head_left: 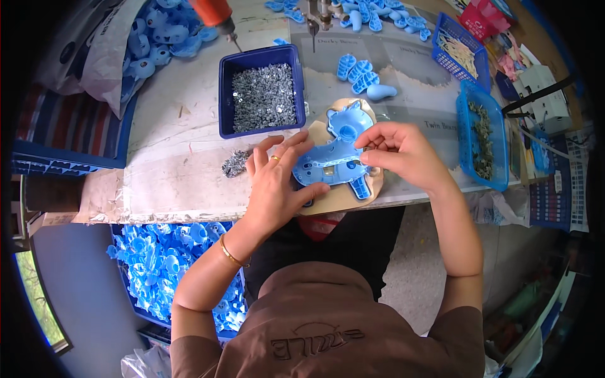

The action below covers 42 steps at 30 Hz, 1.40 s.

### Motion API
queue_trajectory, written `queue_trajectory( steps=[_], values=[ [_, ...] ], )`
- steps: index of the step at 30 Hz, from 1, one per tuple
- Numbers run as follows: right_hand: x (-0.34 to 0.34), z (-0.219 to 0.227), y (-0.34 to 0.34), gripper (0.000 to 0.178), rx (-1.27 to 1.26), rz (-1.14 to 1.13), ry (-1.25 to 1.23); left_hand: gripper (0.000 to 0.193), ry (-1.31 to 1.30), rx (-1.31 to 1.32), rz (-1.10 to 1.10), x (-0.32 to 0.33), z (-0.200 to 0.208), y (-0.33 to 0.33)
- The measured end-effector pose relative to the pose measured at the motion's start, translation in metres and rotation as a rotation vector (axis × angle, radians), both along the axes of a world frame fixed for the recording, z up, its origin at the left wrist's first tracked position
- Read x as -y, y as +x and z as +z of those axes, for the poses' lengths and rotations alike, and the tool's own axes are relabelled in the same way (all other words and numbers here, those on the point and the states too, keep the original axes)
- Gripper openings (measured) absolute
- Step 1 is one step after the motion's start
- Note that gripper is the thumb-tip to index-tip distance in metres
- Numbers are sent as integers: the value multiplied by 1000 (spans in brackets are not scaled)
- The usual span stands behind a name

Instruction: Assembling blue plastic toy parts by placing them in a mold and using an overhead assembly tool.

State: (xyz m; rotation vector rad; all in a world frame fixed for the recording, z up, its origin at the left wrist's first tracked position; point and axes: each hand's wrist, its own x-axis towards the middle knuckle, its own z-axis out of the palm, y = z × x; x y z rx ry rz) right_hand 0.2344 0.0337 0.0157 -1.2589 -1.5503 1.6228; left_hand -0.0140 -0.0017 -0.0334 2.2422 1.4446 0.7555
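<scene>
A light-blue plastic bear-shaped toy half-shell [343, 150] lies hollow side up in a tan, shaped holder [340, 200] at the table's front edge. My left hand [274, 173] grips the shell's left end, with the thumb along its near side and the fingers spread at its far side. At the shell's right side, my right hand [397, 151] is closed in a pinch beside its inner edge. Whatever is between those fingertips is too small to make out. A little pile of shiny screws [236, 163] lies just left of my left hand.
A dark-blue bin [225, 94] holds small metal screws. Above it hangs an orange power screwdriver [214, 11]. Blue leg parts [362, 74] lie beyond the shell. To the right stand a light-blue tray [466, 157] and a blue basket [441, 58]. Below the table are many blue shells [167, 264].
</scene>
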Motion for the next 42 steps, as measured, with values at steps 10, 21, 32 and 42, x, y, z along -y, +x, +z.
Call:
queue_trajectory(
  steps=[10,21,32,42],
  values=[
    [-4,-7,-6,18,50,39,-31,70,73,-127,57,1,-1,0],
    [-10,-18,-9,19,84,36,-49,62,138,-79,41,1,6,6],
    [-16,-13,-11,20,281,136,104,13,243,-33,5,-11,-2,16],
    [-28,0,-19,17,547,367,101,13,278,-72,-9,-10,0,17]
  ],
)
